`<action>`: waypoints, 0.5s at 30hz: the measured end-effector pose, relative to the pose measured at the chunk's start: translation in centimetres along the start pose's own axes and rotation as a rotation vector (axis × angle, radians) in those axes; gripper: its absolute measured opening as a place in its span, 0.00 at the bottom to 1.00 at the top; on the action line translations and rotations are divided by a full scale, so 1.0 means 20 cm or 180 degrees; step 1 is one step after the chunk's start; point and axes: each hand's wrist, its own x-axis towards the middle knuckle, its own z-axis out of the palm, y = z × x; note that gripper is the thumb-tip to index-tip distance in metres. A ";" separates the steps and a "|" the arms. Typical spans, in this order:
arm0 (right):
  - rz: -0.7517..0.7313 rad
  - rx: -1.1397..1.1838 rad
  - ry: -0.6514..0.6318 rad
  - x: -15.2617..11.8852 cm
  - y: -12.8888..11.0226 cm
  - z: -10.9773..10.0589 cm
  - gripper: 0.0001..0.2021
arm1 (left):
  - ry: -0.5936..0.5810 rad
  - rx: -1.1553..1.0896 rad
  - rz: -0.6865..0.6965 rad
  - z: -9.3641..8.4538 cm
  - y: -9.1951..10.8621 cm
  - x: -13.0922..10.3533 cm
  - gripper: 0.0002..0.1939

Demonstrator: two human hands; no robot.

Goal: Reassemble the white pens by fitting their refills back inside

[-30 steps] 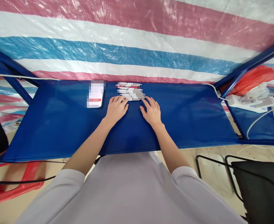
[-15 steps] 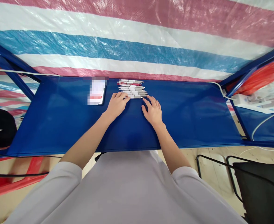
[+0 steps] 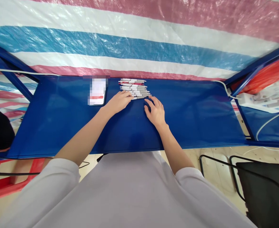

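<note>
Slim white-and-grey pens (image 3: 136, 88), one partly red, lie side by side on the glossy blue desk (image 3: 196, 117). The left hand (image 3: 120, 102) covers the nearest pen's left end; whether its grip pinches, I cannot tell. The right hand (image 3: 156, 114), fingers spread wide, curves near their right ends.

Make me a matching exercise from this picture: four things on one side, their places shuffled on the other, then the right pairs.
Things:
1. Left hand
2. Phone
3. Right hand
4. Black chair

Places:
A. Near the right ends of the pens, with curved fingers
B. At the lower right of the picture
C. At the left end of the nearest pen
D. Lying on the blue table, farther left than either hand

Right pairs: 1-C, 2-D, 3-A, 4-B
</note>
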 end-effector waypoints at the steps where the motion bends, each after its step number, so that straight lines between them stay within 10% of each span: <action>1: -0.0006 0.0001 0.0009 0.00 0.00 0.00 0.18 | -0.0019 -0.0057 0.0028 0.00 -0.01 0.00 0.18; 15: -0.0113 -0.0043 0.0043 0.01 0.02 0.02 0.18 | 0.0000 -0.0004 -0.0081 -0.01 0.04 0.02 0.17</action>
